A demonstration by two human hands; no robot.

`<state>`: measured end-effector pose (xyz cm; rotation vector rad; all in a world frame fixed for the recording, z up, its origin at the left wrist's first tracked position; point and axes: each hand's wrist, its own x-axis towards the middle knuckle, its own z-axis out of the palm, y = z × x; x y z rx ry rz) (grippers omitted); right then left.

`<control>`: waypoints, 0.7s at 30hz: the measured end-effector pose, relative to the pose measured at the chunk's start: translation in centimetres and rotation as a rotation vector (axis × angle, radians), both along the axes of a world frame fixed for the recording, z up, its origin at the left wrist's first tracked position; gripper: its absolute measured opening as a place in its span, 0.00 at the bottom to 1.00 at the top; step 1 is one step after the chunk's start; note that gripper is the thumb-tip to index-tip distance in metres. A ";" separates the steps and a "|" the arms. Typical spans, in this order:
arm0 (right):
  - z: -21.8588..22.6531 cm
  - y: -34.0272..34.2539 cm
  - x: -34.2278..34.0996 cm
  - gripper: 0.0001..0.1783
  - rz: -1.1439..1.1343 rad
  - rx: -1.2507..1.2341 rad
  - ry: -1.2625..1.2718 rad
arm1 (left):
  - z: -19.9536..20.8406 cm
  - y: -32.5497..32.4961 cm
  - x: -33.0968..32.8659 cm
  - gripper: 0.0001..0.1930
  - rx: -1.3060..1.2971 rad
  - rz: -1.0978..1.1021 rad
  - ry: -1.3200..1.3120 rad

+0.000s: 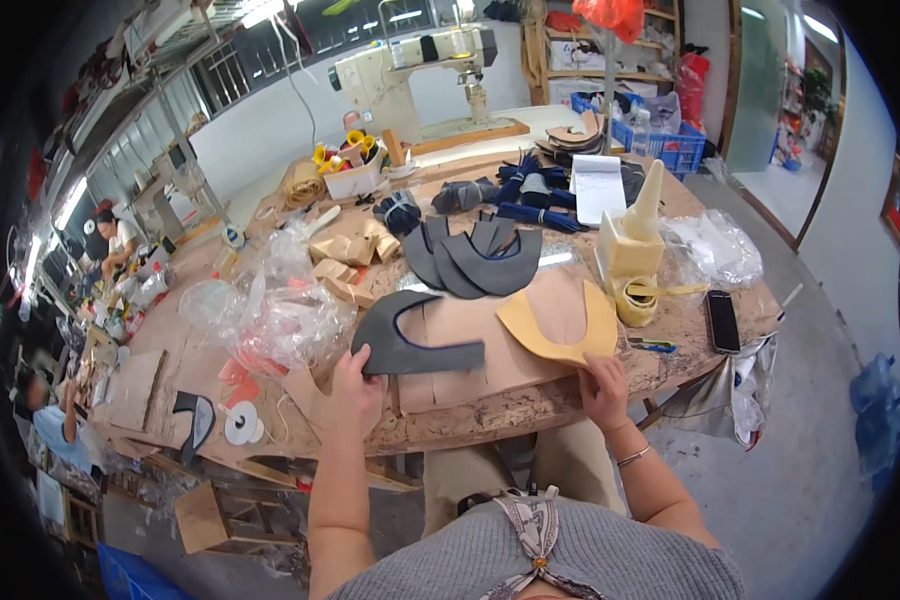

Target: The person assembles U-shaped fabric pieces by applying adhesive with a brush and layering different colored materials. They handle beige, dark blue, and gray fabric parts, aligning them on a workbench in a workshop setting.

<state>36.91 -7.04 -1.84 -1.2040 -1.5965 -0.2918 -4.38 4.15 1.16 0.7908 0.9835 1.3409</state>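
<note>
My left hand (355, 378) grips the lower left edge of a dark grey curved shoe-upper piece (395, 345), whose inner curve has a dark blue edge. My right hand (602, 385) pinches the bottom of a yellow U-shaped piece (570, 345), its open side facing away from me. Both pieces are over a flat tan board (450, 395). Just beyond them lies a fanned stack of similar dark grey curved pieces (475, 255). To the right of the yellow piece stands a yellowed glue bottle (632, 245) with a tall nozzle, beside a roll of yellow tape (637, 303).
Crumpled clear plastic bags (280, 300) and cardboard bits (345, 255) lie on the left. A utility knife (652, 345) and black phone (722, 322) are near the right edge. Behind are bundled dark pieces (535, 185), a notepad (599, 190) and a sewing machine (410, 80). People work at far left.
</note>
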 end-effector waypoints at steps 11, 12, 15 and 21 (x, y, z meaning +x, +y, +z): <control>1.7 0.9 0.7 0.16 0.058 -0.013 0.064 | -1.2 -11.8 11.9 0.15 -0.531 -0.797 -0.041; 1.6 0.9 0.6 0.16 0.062 -0.027 0.050 | -0.4 -11.7 12.2 0.16 -0.434 -0.961 0.060; 1.8 0.9 1.0 0.18 0.108 -0.019 -0.069 | 6.0 -8.7 12.8 0.16 -0.155 -1.300 0.287; 1.9 0.9 0.6 0.18 0.086 -0.101 -0.131 | 6.4 8.4 16.5 0.19 1.081 -0.347 1.306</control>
